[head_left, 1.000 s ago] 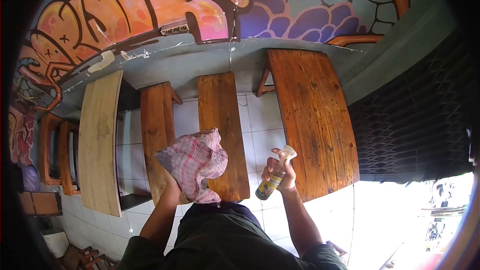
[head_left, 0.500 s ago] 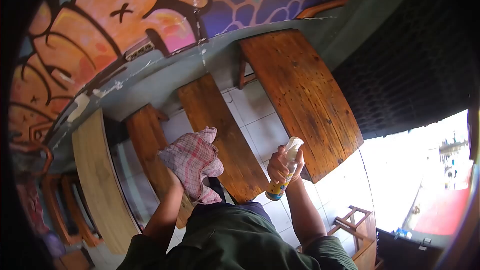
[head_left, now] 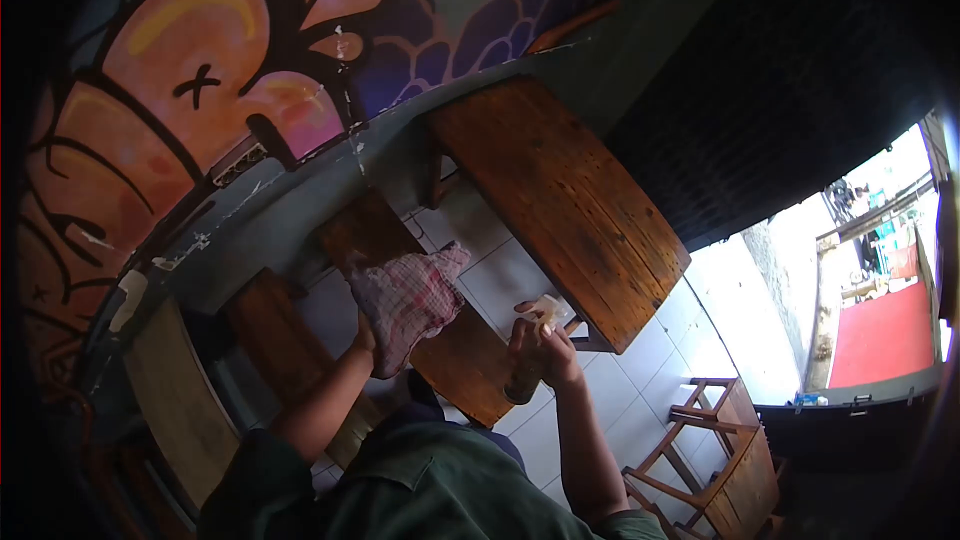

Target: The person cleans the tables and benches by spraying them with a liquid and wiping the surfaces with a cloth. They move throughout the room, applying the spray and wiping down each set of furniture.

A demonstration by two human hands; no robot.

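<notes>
Presently the left hand (head_left: 368,332) is almost wholly covered by a pink-and-white checked cloth (head_left: 408,298), fingers bunched inside the fabric and closed on it; the cloth is raised over the near end of a narrow wooden bench (head_left: 440,340). Right hand (head_left: 538,345) is wrapped around a small spray bottle (head_left: 530,355), upright, white nozzle (head_left: 549,309) at the top, index finger lying at the trigger. Bottle sits just right of the bench's near end, over the white floor tiles (head_left: 500,275). Its label is in shadow; no lettering or brand can be read.

Surroundings: wide wooden table (head_left: 555,195) beyond the bottle, dark stain, bare top. Second bench (head_left: 275,340) left of the cloth. Painted mural (head_left: 180,70), orange, pink and purple with black outlines and an "x" mark, on the wall behind. Wooden stool frame (head_left: 715,450) at lower right.
</notes>
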